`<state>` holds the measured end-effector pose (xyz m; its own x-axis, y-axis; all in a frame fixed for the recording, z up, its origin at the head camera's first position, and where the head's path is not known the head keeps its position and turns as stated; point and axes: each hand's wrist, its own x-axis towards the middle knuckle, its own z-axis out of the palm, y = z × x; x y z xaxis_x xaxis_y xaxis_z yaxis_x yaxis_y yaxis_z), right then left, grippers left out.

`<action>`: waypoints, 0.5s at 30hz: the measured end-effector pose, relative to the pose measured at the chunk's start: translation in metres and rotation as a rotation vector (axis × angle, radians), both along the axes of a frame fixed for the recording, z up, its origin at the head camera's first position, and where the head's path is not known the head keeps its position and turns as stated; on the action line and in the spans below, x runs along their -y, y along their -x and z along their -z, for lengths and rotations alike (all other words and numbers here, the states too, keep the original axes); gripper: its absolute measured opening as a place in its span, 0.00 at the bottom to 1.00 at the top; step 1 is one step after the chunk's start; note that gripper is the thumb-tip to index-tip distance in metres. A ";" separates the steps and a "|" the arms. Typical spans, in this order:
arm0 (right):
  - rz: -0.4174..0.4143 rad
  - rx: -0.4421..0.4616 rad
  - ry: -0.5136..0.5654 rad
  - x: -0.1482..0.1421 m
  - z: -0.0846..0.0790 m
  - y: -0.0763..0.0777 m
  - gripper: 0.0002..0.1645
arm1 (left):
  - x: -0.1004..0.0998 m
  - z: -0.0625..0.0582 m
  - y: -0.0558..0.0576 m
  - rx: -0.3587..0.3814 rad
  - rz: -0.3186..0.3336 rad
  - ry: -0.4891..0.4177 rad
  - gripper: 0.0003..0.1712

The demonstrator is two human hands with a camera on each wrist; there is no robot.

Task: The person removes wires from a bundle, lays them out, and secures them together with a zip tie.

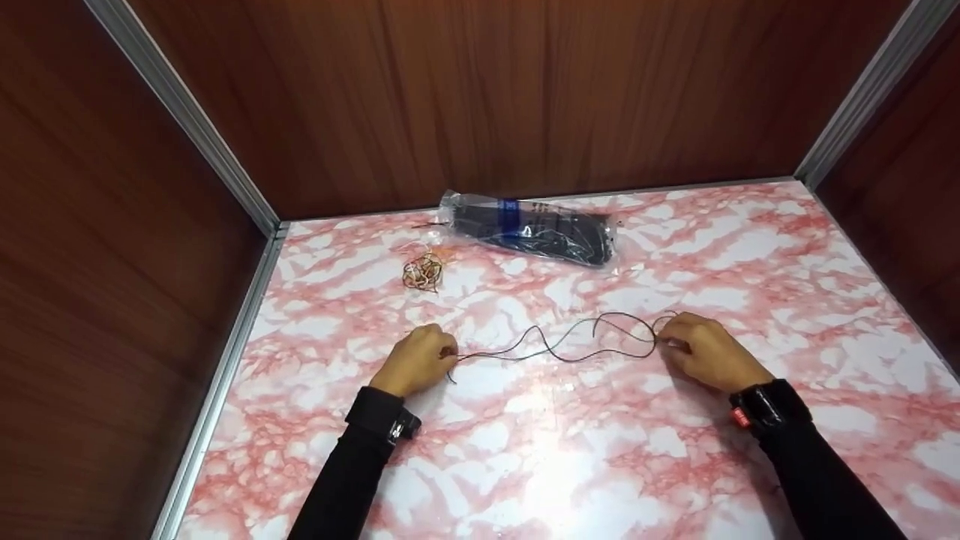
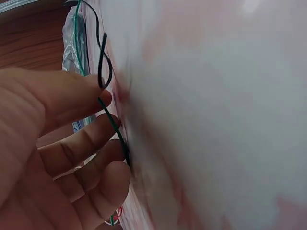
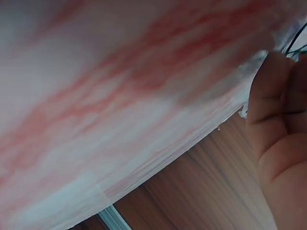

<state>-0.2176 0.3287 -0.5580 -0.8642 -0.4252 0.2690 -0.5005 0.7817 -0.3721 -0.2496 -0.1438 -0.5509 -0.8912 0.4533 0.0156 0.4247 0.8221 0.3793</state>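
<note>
Two thin wires, one black and one green, lie in loose waves and loops across the marbled pink-and-white tabletop between the hands. My left hand pinches them near one end between thumb and index finger, and a short black tail hooks out past the thumb in the left wrist view. The other fingers there are loosely bent. At the opposite end my right hand pinches the wires beside a loop, fingertips low over the table. In the right wrist view that hand shows only partly, at the edge.
Beyond the left hand sits a small tangle of thin strands. A clear plastic bag with black contents and a blue band lies near the back edge. Brown wood-look panels with metal strips enclose the table's back and sides.
</note>
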 end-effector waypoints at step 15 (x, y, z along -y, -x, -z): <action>-0.052 0.038 0.064 0.047 -0.044 0.013 0.10 | -0.011 -0.032 0.062 -0.208 -0.359 -0.240 0.08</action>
<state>-0.2307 0.2816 -0.5141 -0.8513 -0.4531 0.2645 -0.5246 0.7287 -0.4402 -0.3111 -0.1326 -0.5186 -0.9576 0.0789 0.2769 0.2169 0.8303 0.5134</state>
